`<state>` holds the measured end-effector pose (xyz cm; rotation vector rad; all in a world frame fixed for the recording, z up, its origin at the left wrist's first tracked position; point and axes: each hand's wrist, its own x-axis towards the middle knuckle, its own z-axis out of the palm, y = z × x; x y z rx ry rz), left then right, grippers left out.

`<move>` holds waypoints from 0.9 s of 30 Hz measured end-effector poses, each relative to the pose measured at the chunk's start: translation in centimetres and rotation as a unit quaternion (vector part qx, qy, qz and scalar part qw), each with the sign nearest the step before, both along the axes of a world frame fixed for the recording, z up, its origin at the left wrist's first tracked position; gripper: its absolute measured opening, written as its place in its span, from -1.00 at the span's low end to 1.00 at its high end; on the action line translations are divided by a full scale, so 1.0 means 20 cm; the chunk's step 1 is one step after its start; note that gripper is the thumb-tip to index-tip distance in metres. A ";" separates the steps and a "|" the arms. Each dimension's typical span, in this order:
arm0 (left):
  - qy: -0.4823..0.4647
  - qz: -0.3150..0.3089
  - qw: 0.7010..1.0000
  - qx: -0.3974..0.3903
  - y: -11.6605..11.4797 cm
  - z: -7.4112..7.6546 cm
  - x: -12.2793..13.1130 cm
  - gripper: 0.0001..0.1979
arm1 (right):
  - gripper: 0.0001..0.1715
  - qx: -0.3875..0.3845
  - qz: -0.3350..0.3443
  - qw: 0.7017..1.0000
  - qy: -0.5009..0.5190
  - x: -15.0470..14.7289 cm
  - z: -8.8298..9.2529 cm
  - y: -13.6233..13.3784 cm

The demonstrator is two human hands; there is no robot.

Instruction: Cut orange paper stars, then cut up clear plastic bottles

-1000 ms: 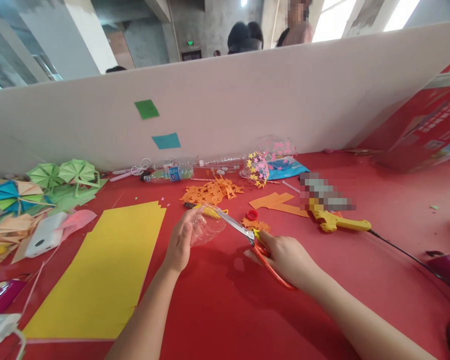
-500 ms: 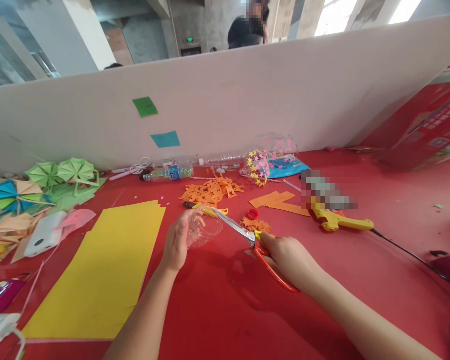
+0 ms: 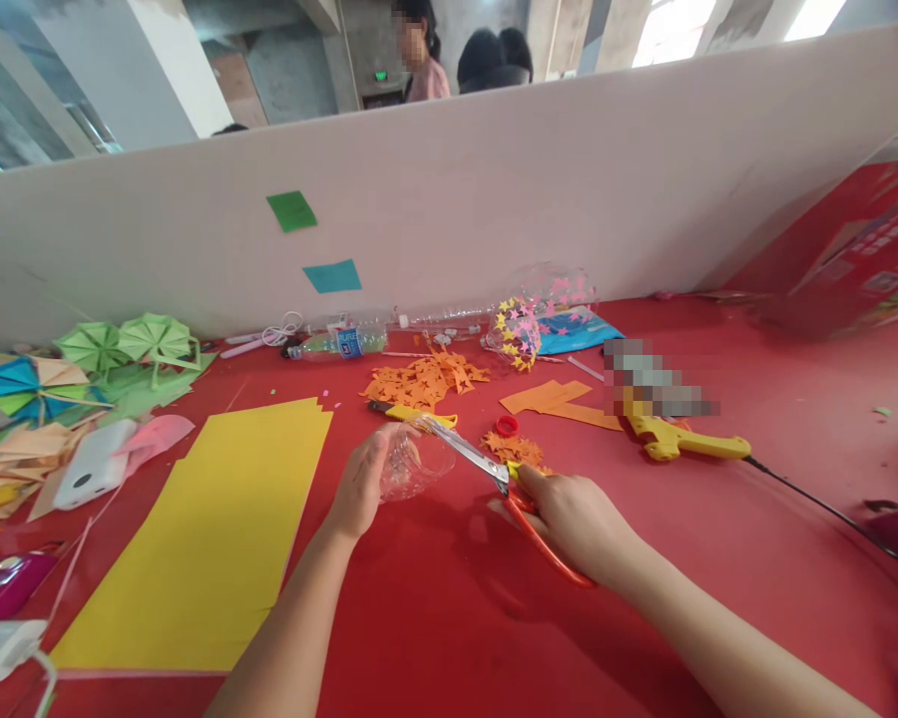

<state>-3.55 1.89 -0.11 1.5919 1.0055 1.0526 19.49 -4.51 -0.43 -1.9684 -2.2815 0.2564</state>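
Observation:
Closed around the side of a clear plastic bottle piece (image 3: 423,469) is my left hand (image 3: 365,479), low over the red table. My right hand (image 3: 580,519) grips a pair of scissors (image 3: 470,454) by its red handles. The scissor blades point left and lie at the upper edge of the plastic; whether they bite into it I cannot tell. Just behind the plastic lies a yellow utility knife (image 3: 419,415). Close to the scissors are a red bottle cap (image 3: 506,427) and small orange paper stars (image 3: 516,452).
Yellow paper sheets (image 3: 202,538) lie to the left. Punched orange scraps (image 3: 426,381) and a labelled bottle (image 3: 344,343) sit further back, before a white partition (image 3: 449,209). A corded yellow glue gun (image 3: 673,439) lies at right. A person (image 3: 423,60) shows beyond the partition.
The plastic piece has turned slightly in my left hand and shifted a little right. The scissor blades have come closer together. Behind the partition, a person has come into view.

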 end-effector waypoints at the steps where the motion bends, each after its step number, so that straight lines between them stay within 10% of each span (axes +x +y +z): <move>1: -0.008 -0.003 1.000 -0.013 0.00 0.00 0.00 -0.47 | -0.56 0.001 0.000 1.000 0.007 0.00 0.00 0.00; 27: -0.143 -0.128 0.970 -0.152 0.02 -0.03 -0.02 -0.43 | -0.56 0.036 0.022 0.999 0.014 0.00 -0.02 -0.01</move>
